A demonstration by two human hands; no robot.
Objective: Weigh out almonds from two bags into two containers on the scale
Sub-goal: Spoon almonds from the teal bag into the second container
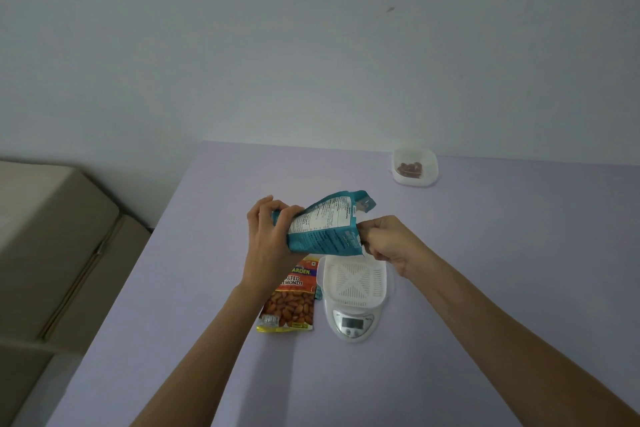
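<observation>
Teal bag (318, 224) is tipped in the middle of the frame, left hand (268, 243) gripping its bottom and right hand (388, 243) pinching its mouth, so almonds could rush out and miss the white container (381, 274) on the scale (353, 324).

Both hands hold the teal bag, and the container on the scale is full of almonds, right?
No: the head view shows the container on the scale empty, its ribbed bottom bare. The left hand and right hand do hold the teal bag.
</observation>
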